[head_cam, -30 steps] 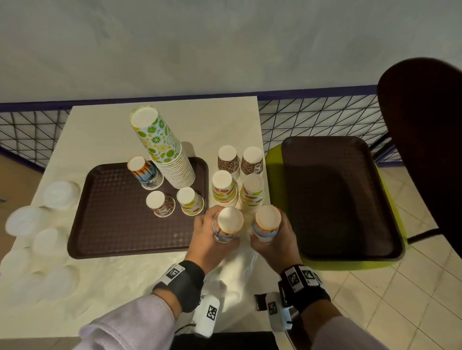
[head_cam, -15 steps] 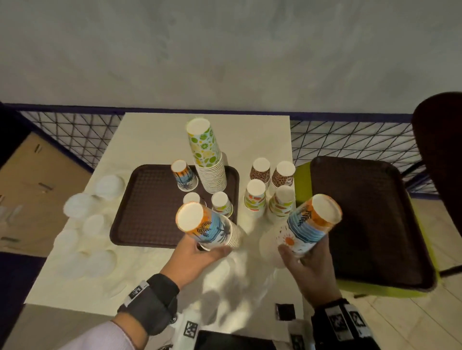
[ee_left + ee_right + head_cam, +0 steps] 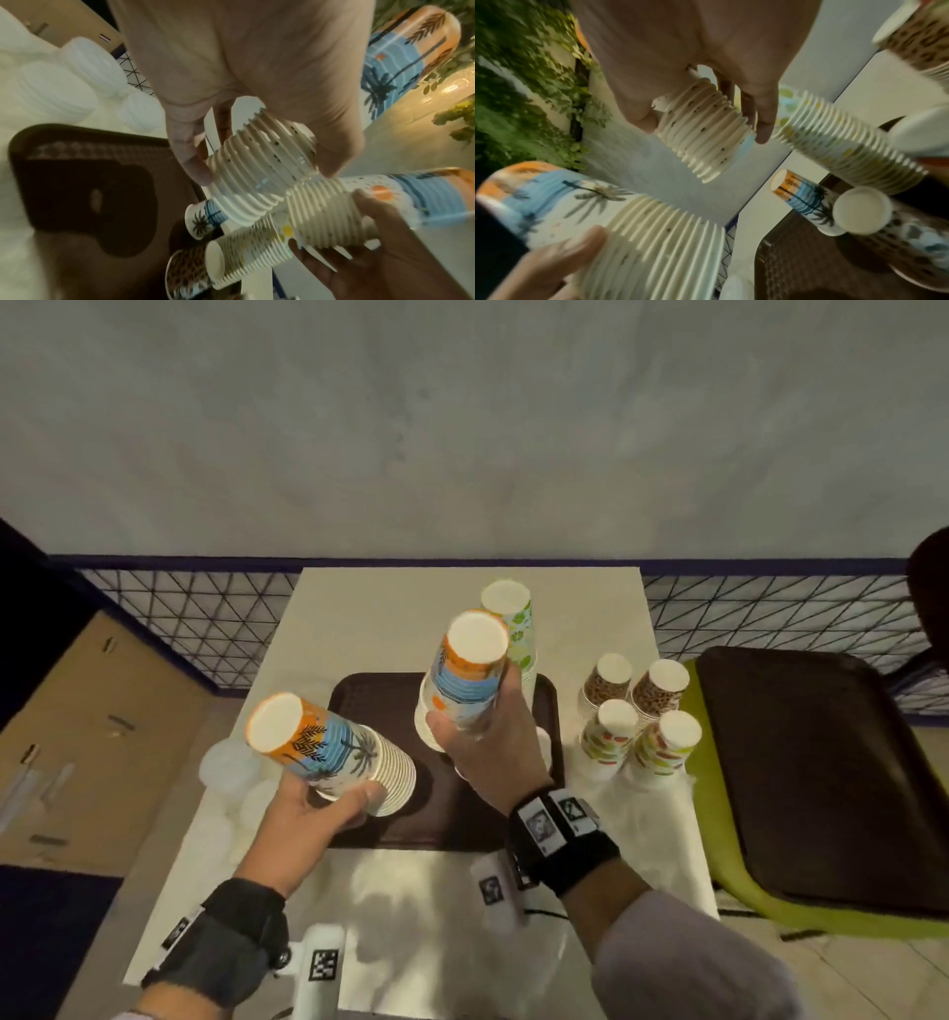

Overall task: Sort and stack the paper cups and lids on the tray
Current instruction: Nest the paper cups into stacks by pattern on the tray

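step: merging palm cup stacks | left hand [image 3: 313, 806] grips one stack [image 3: 334, 752], right hand [image 3: 495, 744] grips another [image 3: 464, 680], both above tray [image 3: 369, 690] | next: you nest them, set on tray

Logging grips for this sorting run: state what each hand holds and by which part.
The left hand grips a palm-print cup stack around its ribbed rim end, tilted. The right hand grips another palm-print stack around its lower side, above the brown tray.

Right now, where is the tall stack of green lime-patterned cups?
In the head view, the lime-patterned stack stands upright at the far edge of the brown tray, partly hidden behind the palm-print stack held up by the right hand.
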